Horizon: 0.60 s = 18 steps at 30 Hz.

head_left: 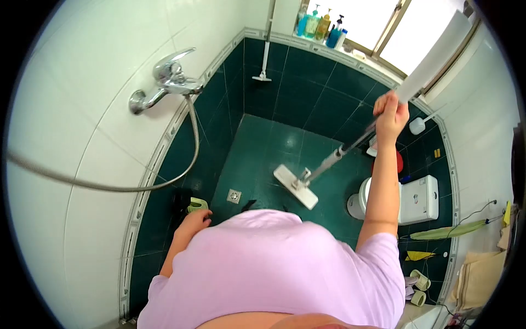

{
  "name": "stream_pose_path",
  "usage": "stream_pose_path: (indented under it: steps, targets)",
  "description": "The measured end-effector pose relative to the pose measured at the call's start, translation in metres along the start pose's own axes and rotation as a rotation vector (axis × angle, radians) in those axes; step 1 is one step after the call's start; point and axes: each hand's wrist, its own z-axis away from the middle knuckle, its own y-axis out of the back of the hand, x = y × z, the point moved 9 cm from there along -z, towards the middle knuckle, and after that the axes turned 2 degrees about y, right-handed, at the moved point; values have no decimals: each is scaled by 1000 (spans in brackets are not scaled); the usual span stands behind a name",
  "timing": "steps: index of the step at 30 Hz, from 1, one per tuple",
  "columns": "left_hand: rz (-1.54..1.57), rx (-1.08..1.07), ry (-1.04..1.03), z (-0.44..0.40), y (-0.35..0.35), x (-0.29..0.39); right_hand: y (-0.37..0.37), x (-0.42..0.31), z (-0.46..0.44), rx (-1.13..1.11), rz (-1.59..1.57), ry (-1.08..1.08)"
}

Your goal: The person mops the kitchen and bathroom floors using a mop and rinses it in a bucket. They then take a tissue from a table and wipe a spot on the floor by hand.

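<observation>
My right hand (391, 119) is closed around the handle of a flat mop, raised in front of me on the right. The mop's white rectangular head (289, 185) lies on the green tiled floor, and its grey pole slants up to my fist. At the lower left, my left hand (193, 223) hangs beside my body with loosely bent fingers and nothing visible in it. Just past those fingers shows a light green plastic thing (196, 204), possibly a slipper, partly hidden.
A chrome shower tap (174, 79) with a hanging hose juts from the left wall. A square floor drain (234, 196) lies left of the mop head. A white toilet (419, 199) stands at right. Bottles (322, 26) line the windowsill; a long-handled wiper (263, 75) leans in the corner.
</observation>
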Motion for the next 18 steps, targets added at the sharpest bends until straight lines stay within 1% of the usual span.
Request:
stream_pose_path:
  steps: [1, 3, 4, 6, 7, 8, 10, 12, 14, 15, 16, 17, 18]
  targets:
    - [2, -21, 13, -11, 5, 4, -4, 21, -14, -8, -21, -12]
    - [75, 79, 112, -27, 26, 9, -16, 66, -42, -20, -40, -17]
    - [87, 73, 129, -35, 26, 11, -23, 89, -56, -23, -37, -8]
    - [192, 13, 363, -50, 16, -3, -40, 147, -82, -47, -85, -35]
    - [158, -22, 450, -51, 12, -14, -56, 169, -91, -62, -95, -49]
    - [179, -15, 478, -65, 9, -9, -67, 199, -100, -80, -108, -68]
    - [305, 130, 537, -95, 24, 14, -87, 245, -124, -118, -158, -111]
    - [422, 256, 631, -117, 38, 35, -94, 276, -146, -91, -111, -100]
    - [529, 345, 753, -126, 39, 48, -82, 312, -185, -11, 94, -160]
    - [504, 145, 531, -167, 14, 26, -96, 299, -201, -59, 95, -98]
    - [541, 193, 464, -193, 11, 20, -91, 300, -226, 12, 108, -121]
    - [580, 244, 387, -222, 14, 26, -78, 317, -257, -27, 59, -112]
    - [529, 252, 301, -255, 31, 48, -78, 311, -276, -84, 20, -65]
